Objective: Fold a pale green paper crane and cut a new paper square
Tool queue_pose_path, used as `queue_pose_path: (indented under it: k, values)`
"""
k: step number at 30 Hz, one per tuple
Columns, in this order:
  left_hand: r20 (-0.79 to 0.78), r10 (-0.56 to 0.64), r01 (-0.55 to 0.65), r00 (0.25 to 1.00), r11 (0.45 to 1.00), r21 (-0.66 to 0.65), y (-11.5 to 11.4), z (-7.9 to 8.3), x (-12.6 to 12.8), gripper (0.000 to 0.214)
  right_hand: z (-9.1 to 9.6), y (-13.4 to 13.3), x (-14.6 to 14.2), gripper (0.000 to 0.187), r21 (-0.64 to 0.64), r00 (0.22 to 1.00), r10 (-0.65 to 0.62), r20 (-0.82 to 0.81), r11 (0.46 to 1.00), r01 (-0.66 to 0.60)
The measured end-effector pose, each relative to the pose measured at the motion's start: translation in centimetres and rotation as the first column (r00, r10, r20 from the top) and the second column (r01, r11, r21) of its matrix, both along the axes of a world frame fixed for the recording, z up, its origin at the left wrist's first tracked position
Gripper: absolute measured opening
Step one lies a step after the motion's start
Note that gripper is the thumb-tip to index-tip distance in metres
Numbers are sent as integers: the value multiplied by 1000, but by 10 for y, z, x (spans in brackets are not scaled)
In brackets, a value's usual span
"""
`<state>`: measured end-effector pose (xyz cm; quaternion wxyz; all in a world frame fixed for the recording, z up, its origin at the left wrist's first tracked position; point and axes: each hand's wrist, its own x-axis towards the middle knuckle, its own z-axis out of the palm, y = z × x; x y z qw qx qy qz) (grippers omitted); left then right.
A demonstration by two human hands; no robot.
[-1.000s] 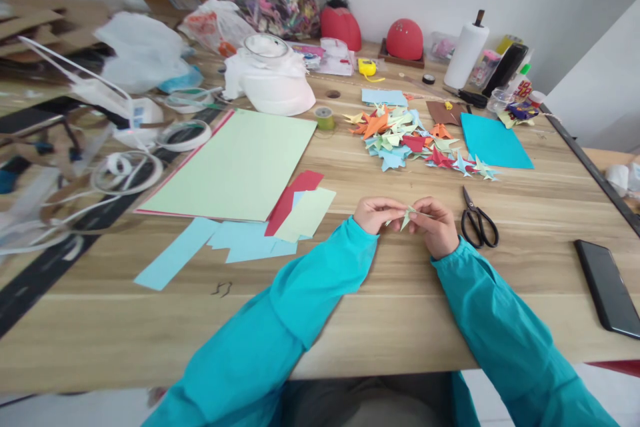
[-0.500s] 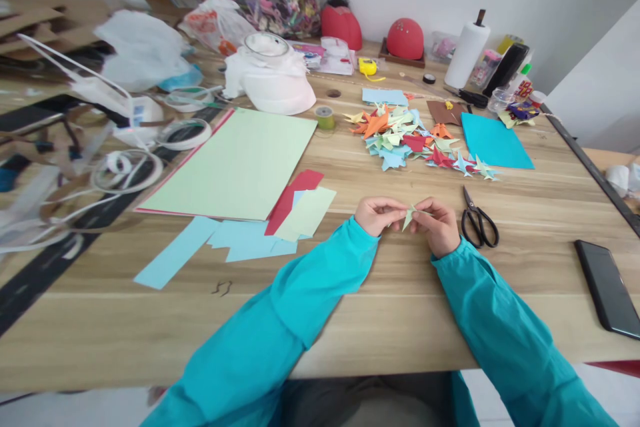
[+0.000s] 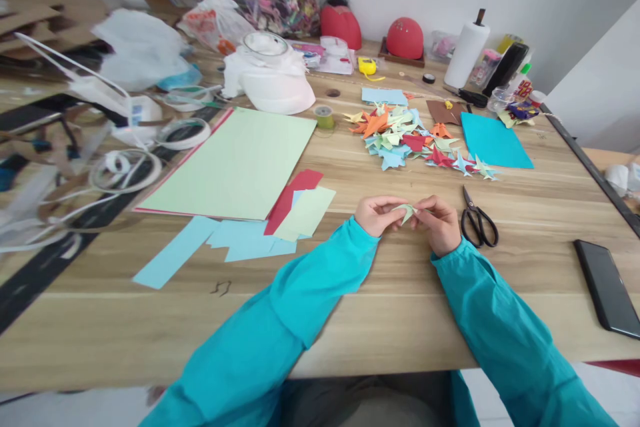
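Both my hands meet over the wooden table (image 3: 390,293), pinching one small pale green folded paper piece (image 3: 407,212) between them. My left hand (image 3: 376,215) grips its left side with closed fingers. My right hand (image 3: 440,224) holds the right side, fingers curled. Teal sleeves cover both arms. Black scissors (image 3: 479,221) lie just right of my right hand. A pile of several folded paper shapes (image 3: 410,140) in many colours lies beyond my hands.
A large pale green sheet (image 3: 235,167) with red and light blue offcuts (image 3: 240,240) lies to the left. A teal sheet (image 3: 493,141) is at the far right, a black phone (image 3: 606,287) near the right edge. Tape rolls, bags and a paper towel roll (image 3: 466,53) crowd the back.
The folded piece has turned between my fingers, from pointing downward to lying flatter. My hands have stayed in the same spot.
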<state>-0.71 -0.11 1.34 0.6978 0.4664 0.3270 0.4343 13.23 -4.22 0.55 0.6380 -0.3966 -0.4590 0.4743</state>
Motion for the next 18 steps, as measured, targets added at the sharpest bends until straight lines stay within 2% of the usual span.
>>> queue_pose_path:
  k: [4, 12, 15, 18]
  values:
    - [-15, 34, -34, 999, 999, 23, 0, 0, 0, 28, 0, 0, 1, 6, 31, 999, 24, 23, 999, -24]
    - [-22, 33, -32, 999, 997, 72, -1, 4, 0, 12, -1, -1, 0, 5, 12, 999, 54, 2, 998, -54]
    - [-20, 31, -30, 999, 996, 84, 0, 5, -1, 11, 0, -1, 0, 5, 30, 999, 46, 11, 998, -46]
    - [-4, -23, 24, 1000, 999, 33, 2, 3, -3, 23, 3, -2, 0, 4, 66, 998, 2, 69, 998, -7]
